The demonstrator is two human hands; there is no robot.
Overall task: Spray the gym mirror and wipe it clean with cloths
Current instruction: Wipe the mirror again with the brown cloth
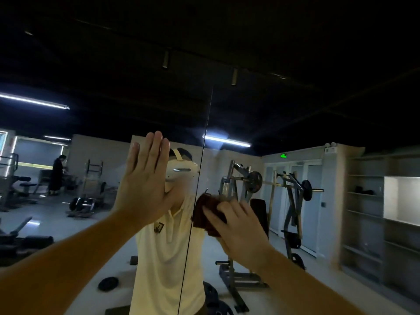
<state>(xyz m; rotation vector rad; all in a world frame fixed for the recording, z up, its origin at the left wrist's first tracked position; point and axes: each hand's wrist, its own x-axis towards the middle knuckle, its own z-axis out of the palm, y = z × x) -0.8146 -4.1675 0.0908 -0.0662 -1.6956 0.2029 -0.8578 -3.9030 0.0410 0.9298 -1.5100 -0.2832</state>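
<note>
The gym mirror (295, 123) fills the view, with a thin vertical seam (205, 137) between two panels. My left hand (145, 178) lies flat against the left panel, fingers straight and pointing up. My right hand (238, 226) presses a dark brown cloth (208, 214) against the glass just right of the seam; its fingers spread over the cloth, and whether they curl around it I cannot tell. No spray bottle is in view.
The mirror reflects a person in a pale shirt with a white headset, weight machines (256, 185), plates on the floor (108, 283), shelving (363, 208) at right and another person (56, 175) far left.
</note>
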